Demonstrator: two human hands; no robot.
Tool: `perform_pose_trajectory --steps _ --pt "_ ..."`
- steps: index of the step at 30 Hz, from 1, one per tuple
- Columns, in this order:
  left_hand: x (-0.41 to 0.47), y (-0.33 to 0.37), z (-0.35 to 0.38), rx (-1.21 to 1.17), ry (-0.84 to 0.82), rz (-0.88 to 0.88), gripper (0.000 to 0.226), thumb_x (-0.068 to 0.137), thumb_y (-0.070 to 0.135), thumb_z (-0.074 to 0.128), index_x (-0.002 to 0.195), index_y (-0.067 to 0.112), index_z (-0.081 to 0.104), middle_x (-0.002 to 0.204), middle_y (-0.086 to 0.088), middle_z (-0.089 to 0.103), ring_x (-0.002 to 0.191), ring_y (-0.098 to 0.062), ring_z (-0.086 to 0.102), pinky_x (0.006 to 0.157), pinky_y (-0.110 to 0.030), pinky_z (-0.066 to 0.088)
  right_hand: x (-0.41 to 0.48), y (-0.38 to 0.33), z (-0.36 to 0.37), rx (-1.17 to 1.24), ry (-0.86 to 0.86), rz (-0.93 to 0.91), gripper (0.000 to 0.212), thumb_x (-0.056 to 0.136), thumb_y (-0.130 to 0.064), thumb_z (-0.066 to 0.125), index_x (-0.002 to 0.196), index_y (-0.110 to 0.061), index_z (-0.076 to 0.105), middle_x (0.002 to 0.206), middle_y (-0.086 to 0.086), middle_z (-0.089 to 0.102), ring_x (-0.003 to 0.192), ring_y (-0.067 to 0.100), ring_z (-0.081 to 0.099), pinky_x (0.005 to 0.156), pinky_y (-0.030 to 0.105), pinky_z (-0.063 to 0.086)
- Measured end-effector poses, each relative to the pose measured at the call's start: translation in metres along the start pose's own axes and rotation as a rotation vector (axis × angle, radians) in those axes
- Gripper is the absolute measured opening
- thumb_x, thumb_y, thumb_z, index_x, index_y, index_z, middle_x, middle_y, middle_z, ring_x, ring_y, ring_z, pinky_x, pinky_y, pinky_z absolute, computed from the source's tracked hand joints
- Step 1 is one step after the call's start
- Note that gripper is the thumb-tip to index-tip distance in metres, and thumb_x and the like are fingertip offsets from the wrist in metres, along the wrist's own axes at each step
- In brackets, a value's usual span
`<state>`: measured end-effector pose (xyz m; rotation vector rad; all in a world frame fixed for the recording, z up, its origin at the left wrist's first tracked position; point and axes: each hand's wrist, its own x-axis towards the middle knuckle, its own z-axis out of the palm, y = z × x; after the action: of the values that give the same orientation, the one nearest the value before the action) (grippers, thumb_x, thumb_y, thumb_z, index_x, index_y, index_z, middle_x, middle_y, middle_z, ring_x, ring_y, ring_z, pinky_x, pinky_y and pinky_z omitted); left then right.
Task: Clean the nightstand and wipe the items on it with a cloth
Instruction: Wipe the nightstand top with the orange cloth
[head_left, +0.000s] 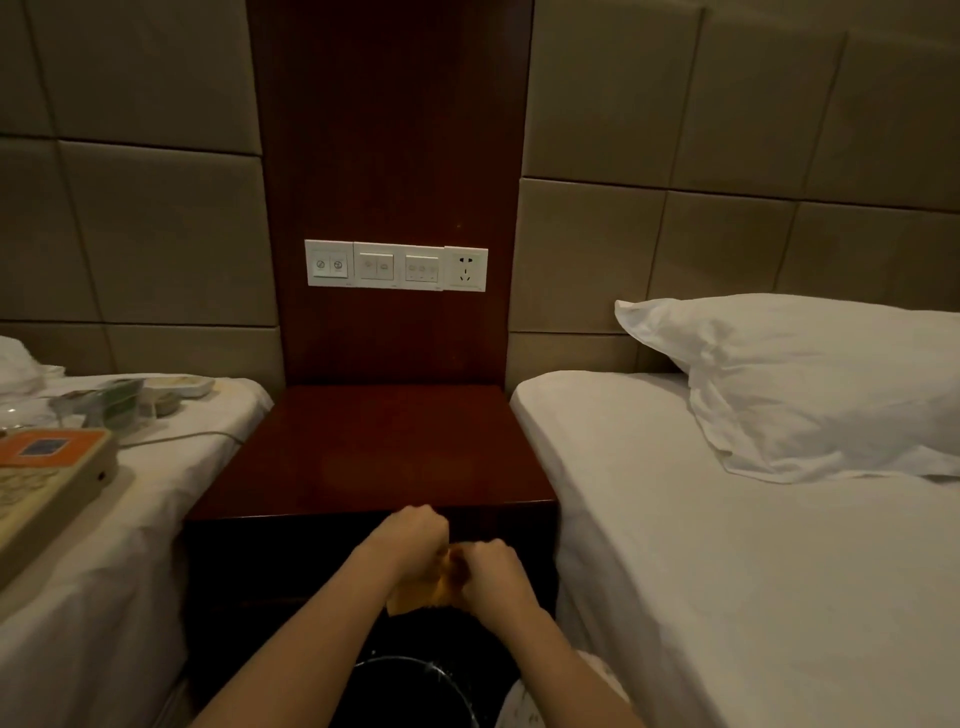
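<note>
Cloth (415, 597) bunched between both hands, left hand (413, 540) and right hand (491, 569) fingers pinching it, before nightstand (374, 447).

Dim warm light. Padded beige wall panels (727, 114) either side of a dark wood panel (389, 130) w/ white switch plates & socket (396, 265). Left bed (130, 519) & right bed (727, 571) in white sheets; pillow (810, 384) on right bed.
</note>
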<state>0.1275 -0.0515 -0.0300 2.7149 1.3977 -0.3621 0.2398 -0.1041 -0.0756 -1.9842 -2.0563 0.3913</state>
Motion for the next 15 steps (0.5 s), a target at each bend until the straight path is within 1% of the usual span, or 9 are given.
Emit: perform_pose_trajectory --steps 3,5,6,7,8,10,12,13,15 --pt "-0.005 0.0 -0.002 -0.019 0.045 -0.008 0.031 0.091 0.014 0.049 0.06 0.018 0.044 0.063 0.005 0.043 0.052 -0.006 0.04 0.048 -0.015 0.034 -0.001 -0.001 -0.007 -0.008 0.036 -0.001 0.026 0.085 -0.002 0.047 0.105 -0.009 0.061 0.102 0.014 0.065 0.096 0.032 0.059 0.077 0.034 0.048" --pt "-0.005 0.003 -0.016 -0.043 0.083 -0.018 0.026 0.09 0.014 0.05 0.064 0.018 0.049 0.064 0.006 0.046 0.055 -0.007 0.044 0.05 -0.016 0.038 0.0 0.0 -0.02 -0.02 0.097 -0.013 0.021 0.083 -0.001 0.047 0.097 -0.009 0.06 0.099 0.015 0.065 0.092 0.032 0.058 0.067 0.031 0.042" --pt "-0.005 0.006 -0.022 -0.058 0.099 -0.023 0.025 0.09 0.015 0.051 0.065 0.017 0.051 0.063 0.005 0.047 0.054 -0.008 0.044 0.052 -0.018 0.041 0.001 0.002 -0.026 -0.015 0.116 -0.024 0.019 0.083 0.0 0.047 0.093 -0.01 0.059 0.097 0.015 0.064 0.091 0.032 0.058 0.061 0.03 0.038" --pt "-0.003 0.008 -0.028 -0.068 0.103 -0.025 0.023 0.089 0.016 0.052 0.066 0.015 0.053 0.063 0.003 0.048 0.053 -0.009 0.044 0.054 -0.02 0.043 0.001 0.004 -0.031 0.009 0.113 -0.028 0.02 0.083 0.0 0.046 0.092 -0.011 0.06 0.095 0.015 0.064 0.09 0.032 0.057 0.058 0.029 0.036" --pt "-0.002 0.01 -0.031 -0.076 0.083 -0.026 0.023 0.089 0.018 0.054 0.066 0.014 0.054 0.063 0.002 0.048 0.052 -0.01 0.043 0.056 -0.023 0.044 0.002 0.006 -0.034 0.036 0.089 -0.032 0.022 0.084 0.001 0.046 0.094 -0.011 0.061 0.093 0.015 0.062 0.088 0.031 0.056 0.058 0.029 0.037" --pt "0.0 0.013 -0.034 -0.088 -0.037 -0.025 0.029 0.09 0.02 0.057 0.062 0.016 0.051 0.063 0.002 0.048 0.051 -0.011 0.043 0.055 -0.024 0.042 0.001 0.008 -0.034 0.056 0.003 -0.044 0.021 0.087 0.001 0.044 0.093 -0.01 0.061 0.083 0.01 0.056 0.074 0.027 0.051 0.058 0.029 0.039" --pt "0.001 0.018 -0.031 -0.028 -0.13 -0.03 0.032 0.09 0.022 0.058 0.061 0.017 0.046 0.063 0.002 0.046 0.052 -0.011 0.041 0.055 -0.024 0.04 -0.003 0.007 -0.027 0.035 -0.029 -0.024 0.017 0.088 0.001 0.044 0.082 -0.011 0.054 0.07 0.005 0.048 0.059 0.021 0.042 0.052 0.029 0.037" --pt "0.001 0.02 -0.029 0.025 -0.153 -0.031 0.033 0.09 0.022 0.058 0.061 0.017 0.045 0.063 0.002 0.044 0.051 -0.011 0.039 0.054 -0.024 0.038 -0.005 0.006 -0.022 0.044 -0.035 -0.008 0.017 0.087 0.0 0.044 0.075 -0.01 0.051 0.066 0.005 0.045 0.056 0.02 0.038 0.05 0.029 0.036" --pt "0.001 0.025 -0.024 0.108 -0.186 -0.021 0.033 0.089 0.022 0.059 0.06 0.017 0.042 0.062 0.002 0.042 0.05 -0.011 0.036 0.05 -0.023 0.035 -0.006 0.006 -0.014 0.087 -0.055 0.007 0.027 0.086 -0.002 0.046 0.061 -0.011 0.044 0.06 0.005 0.04 0.051 0.02 0.032 0.051 0.031 0.033"
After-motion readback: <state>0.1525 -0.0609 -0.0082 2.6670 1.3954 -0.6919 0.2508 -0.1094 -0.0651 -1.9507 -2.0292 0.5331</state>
